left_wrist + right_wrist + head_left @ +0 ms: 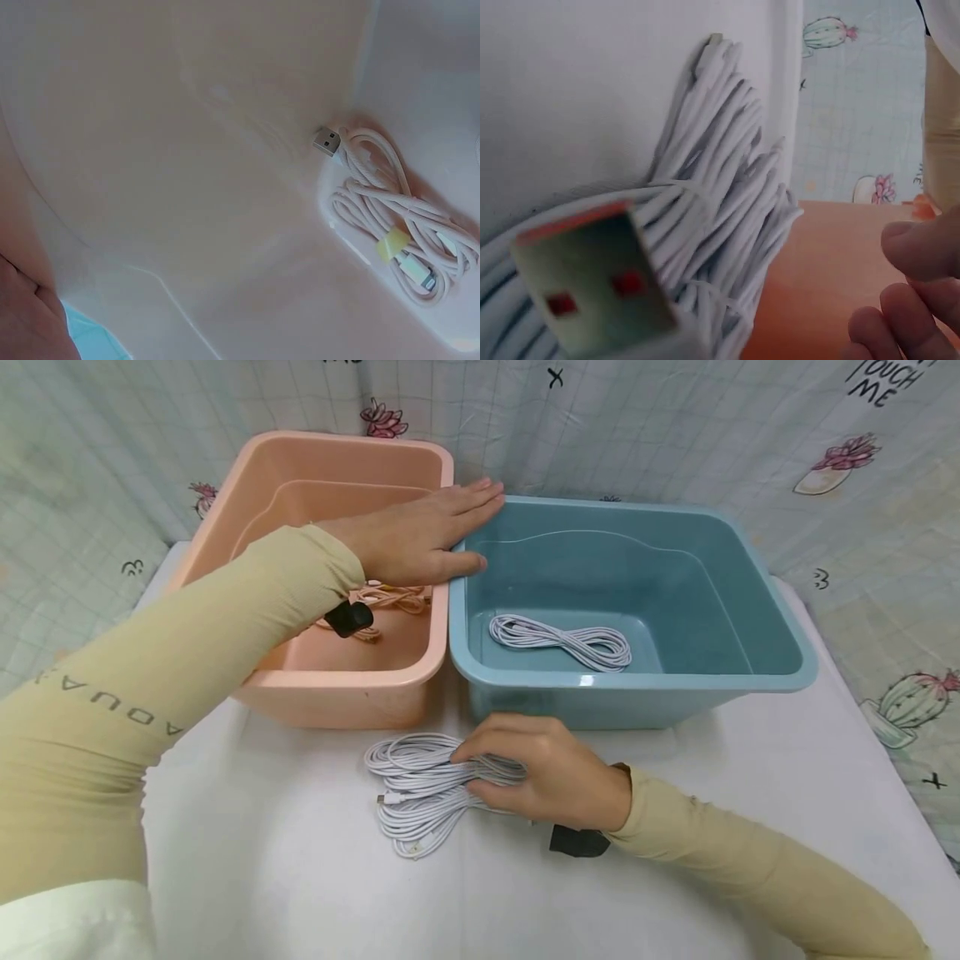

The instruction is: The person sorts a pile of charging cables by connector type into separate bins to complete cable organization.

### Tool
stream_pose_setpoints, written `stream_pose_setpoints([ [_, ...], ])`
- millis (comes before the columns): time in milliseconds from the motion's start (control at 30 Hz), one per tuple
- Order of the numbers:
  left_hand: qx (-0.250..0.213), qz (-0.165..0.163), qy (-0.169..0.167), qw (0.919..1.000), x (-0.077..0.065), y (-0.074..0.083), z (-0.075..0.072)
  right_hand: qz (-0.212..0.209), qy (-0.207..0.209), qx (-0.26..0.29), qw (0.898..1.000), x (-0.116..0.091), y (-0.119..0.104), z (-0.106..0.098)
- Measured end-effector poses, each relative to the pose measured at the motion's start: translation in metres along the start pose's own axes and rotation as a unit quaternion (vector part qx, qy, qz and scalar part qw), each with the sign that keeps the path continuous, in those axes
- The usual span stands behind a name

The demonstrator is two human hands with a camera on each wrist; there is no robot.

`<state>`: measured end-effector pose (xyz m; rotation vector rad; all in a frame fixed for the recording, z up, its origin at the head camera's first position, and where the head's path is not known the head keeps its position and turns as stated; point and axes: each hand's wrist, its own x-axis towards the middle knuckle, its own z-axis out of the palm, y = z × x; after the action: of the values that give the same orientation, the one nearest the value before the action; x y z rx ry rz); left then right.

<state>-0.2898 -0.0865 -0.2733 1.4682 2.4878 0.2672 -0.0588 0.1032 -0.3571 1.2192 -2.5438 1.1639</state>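
My left hand [420,539] lies with straight fingers across the adjoining rims of a peach bin [337,678] and a blue bin [637,682]. Over the right part of several coiled white cables [420,777] on the table is my right hand [551,772], its fingers loosely bent. The right wrist view shows thumb and fingertips apart with nothing between them, beside the bundled cables [720,172]. A USB plug [592,281] stands out large there. Beneath my left wrist, a tied pinkish USB cable [375,202] lies in the peach bin.
A looped white cable [558,642] lies on the floor of the blue bin. Peach cables [390,597] in the other bin are partly covered by my left forearm. Both bins stand side by side on a white-covered table [300,860], before a patterned curtain [637,435].
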Motion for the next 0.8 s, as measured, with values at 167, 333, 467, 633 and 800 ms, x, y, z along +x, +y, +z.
stream_pose_setpoints([
  [167,0.001,0.001,-0.004,1.0,0.0,0.0,0.0,0.038,-0.013,0.0,0.999,0.0,0.005,0.009],
  [333,0.0,0.001,-0.001,1.0,0.001,-0.001,0.0,0.045,-0.013,0.006,0.999,0.0,0.011,0.016],
  [467,0.0,0.001,-0.001,1.0,0.001,0.001,0.0,0.04,-0.004,-0.007,0.999,-0.001,0.017,0.021],
  [633,0.001,-0.002,0.0,1.0,0.001,0.001,0.0,0.033,-0.01,-0.033,0.999,-0.002,0.023,0.027],
  [800,0.002,-0.008,0.002,1.0,0.0,0.003,0.0,0.044,-0.021,-0.056,0.997,-0.003,0.026,0.029],
])
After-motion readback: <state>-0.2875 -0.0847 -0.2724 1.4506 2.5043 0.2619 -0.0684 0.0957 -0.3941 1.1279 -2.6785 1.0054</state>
